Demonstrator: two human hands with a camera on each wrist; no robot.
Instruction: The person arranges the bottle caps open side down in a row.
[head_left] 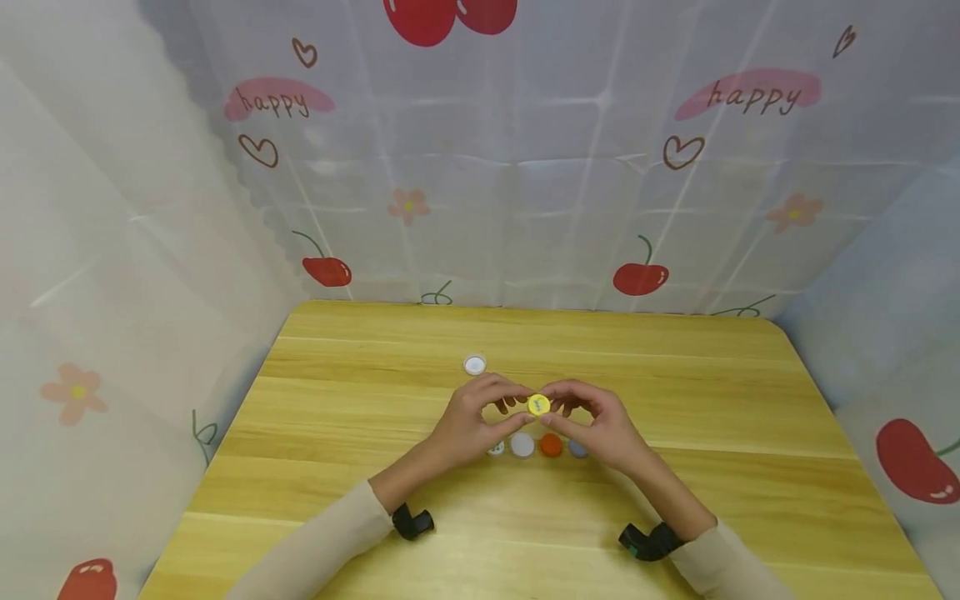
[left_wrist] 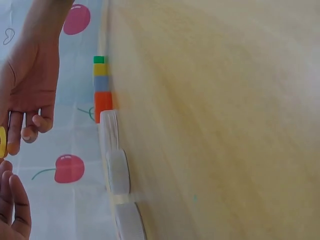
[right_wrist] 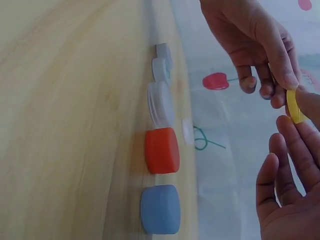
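Observation:
A yellow bottle cap (head_left: 538, 405) with dark marks on its face is pinched between both hands, above the table. My left hand (head_left: 480, 412) grips one edge with thumb and fingertips. From the other side, my right hand (head_left: 600, 425) holds the opposite edge the same way. In the right wrist view the yellow cap appears edge-on, between the left hand (right_wrist: 260, 45) above and the right hand (right_wrist: 292, 200) below. Beneath the hands lies a row of caps: a printed white one (head_left: 497, 448), a plain white one (head_left: 522, 445), an orange one (head_left: 551, 445) and a blue-grey one (head_left: 577, 447), partly covered.
Farther back on the wooden table (head_left: 360, 392) sits a single white cap (head_left: 475, 364). The left wrist view also shows a yellow cap (left_wrist: 100, 69) and a green cap (left_wrist: 99, 59) at the row's far end. A printed curtain (head_left: 510, 183) surrounds the table's back and sides.

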